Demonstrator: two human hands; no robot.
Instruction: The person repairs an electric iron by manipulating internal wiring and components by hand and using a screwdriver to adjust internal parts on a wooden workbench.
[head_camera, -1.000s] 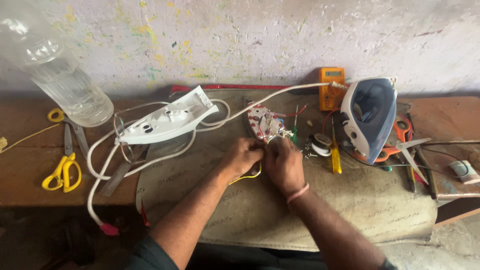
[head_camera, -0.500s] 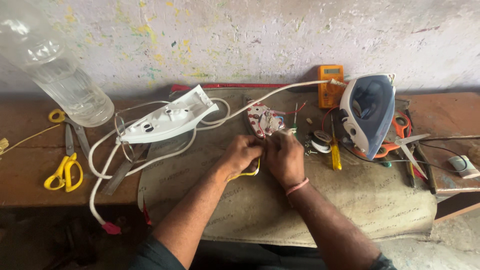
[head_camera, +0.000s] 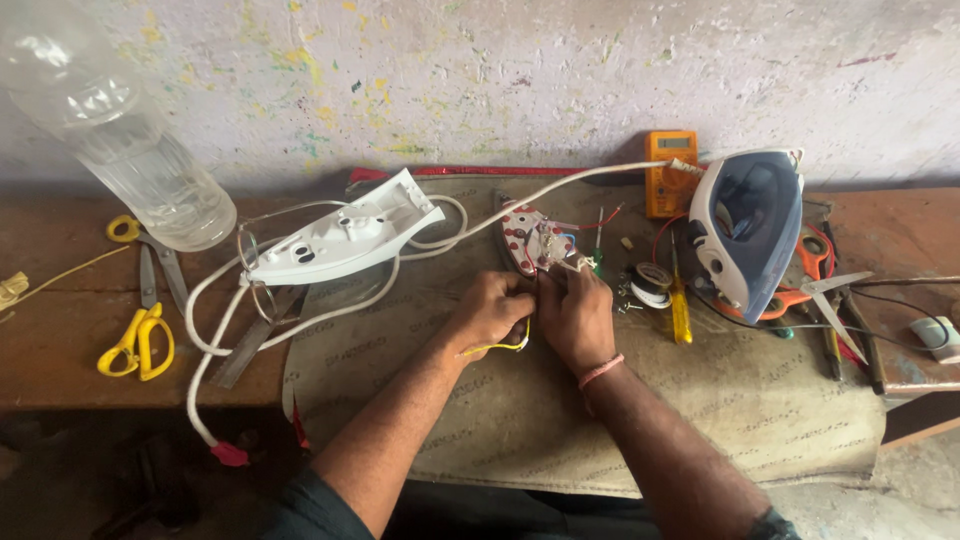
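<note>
My left hand (head_camera: 492, 312) and my right hand (head_camera: 578, 318) meet at the middle of the bench, fingers closed together on a thin yellow wire (head_camera: 497, 348) that loops out below the left hand. Just beyond the fingertips lies an iron soleplate (head_camera: 530, 240) with small parts and red wires on it. A white iron cover (head_camera: 345, 238) lies to the left, its white cord (head_camera: 215, 330) looping around it. The blue and white iron body (head_camera: 748, 228) stands to the right.
A beige cloth (head_camera: 720, 400) covers the wooden bench (head_camera: 60, 340). A clear plastic bottle (head_camera: 130, 150) and yellow scissors (head_camera: 135, 340) are at left. An orange multimeter (head_camera: 668, 170), black tape roll (head_camera: 654, 280), yellow screwdriver (head_camera: 680, 310) and orange-handled scissors (head_camera: 815, 270) are at right.
Both hands stay together on the yellow wire by the soleplate; only small finger movements show. The view has shifted slightly.
</note>
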